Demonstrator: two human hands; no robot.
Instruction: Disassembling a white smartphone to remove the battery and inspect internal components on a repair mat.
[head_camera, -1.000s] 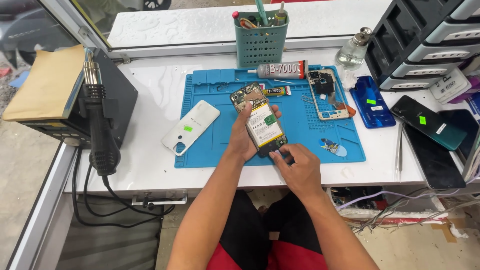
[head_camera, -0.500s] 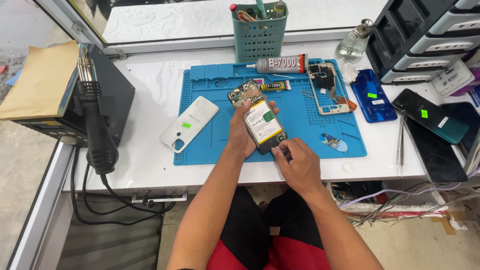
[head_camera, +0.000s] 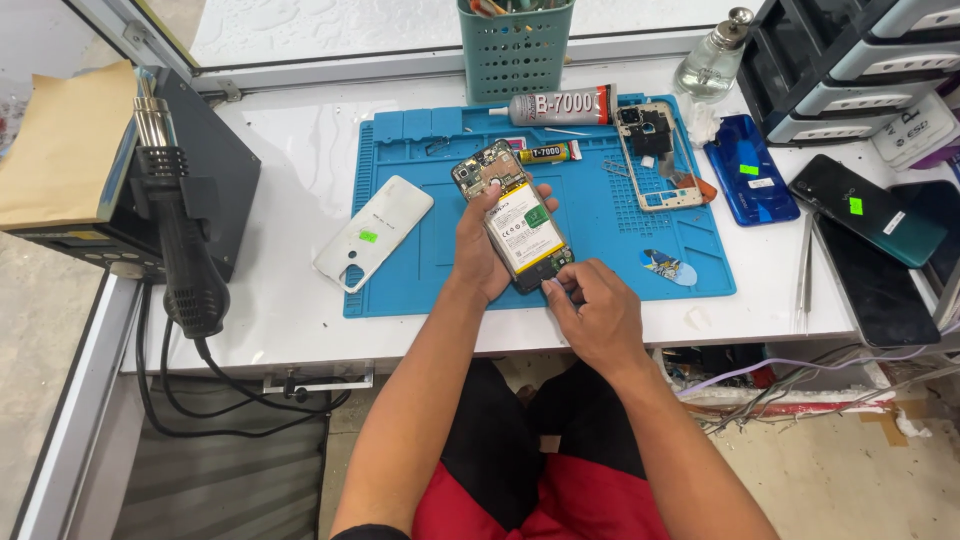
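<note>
The left hand (head_camera: 487, 250) grips an opened phone (head_camera: 512, 215) over the blue mat (head_camera: 420, 270) on the surface. The right hand (head_camera: 590, 310) pinches at its bottom edge. The white back cover (head_camera: 372, 232) lies off beside it, so the phone is not yet closed.

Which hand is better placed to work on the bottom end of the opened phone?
Probably the right hand: its fingertips already sit at the opened phone's bottom end, while the left hand is taken up cradling it.
</note>
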